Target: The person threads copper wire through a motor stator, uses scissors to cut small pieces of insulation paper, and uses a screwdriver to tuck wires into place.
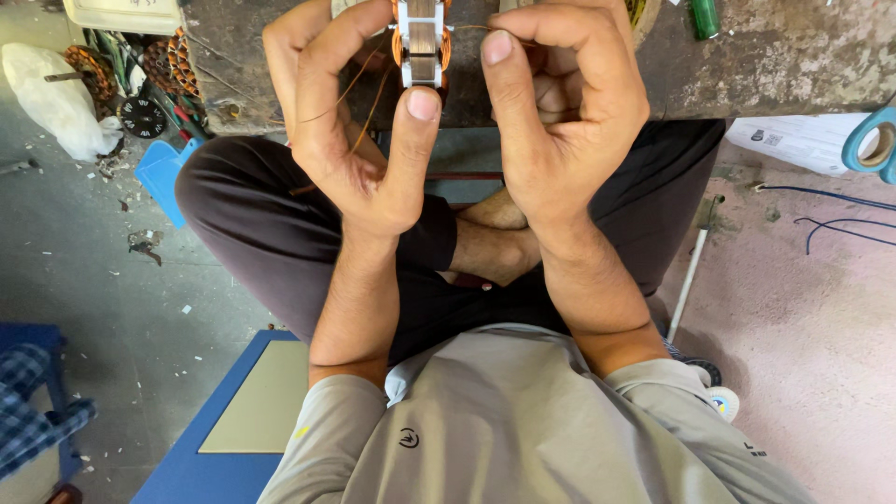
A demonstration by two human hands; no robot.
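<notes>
Two forearms of mine rise side by side from grey sleeves, crossing over my folded legs in dark trousers, and both wrists bend back so the palms face me just below the workbench [775,56]. That bench is the biggest thing before me: a rough, pitted slab of grey stone or concrete, its edge chipped and stained. To the left of the bench, on the dusty floor, lie a white bag [51,98], a blue plastic scoop [161,175] and a heap of copper-wound coils [140,70]. To the right of the bench sits a teal tape roll [873,145] on white paper.

My left hand [350,140] curls at the bench edge, thumb stretched upward so its tip presses the underside of the small motor core [422,42], fingers arched over the top. My right hand [560,112] mirrors it, thumb upright beside the core, fingers hooked down and pinching the thin copper wire [467,28] that runs sideways off the winding. The core itself is a blocky stack of grey steel plates with white end pieces, wrapped in shiny orange-brown wire, and it sits against the bench front, between my thumbs. Loose strands trail down across my left palm.
</notes>
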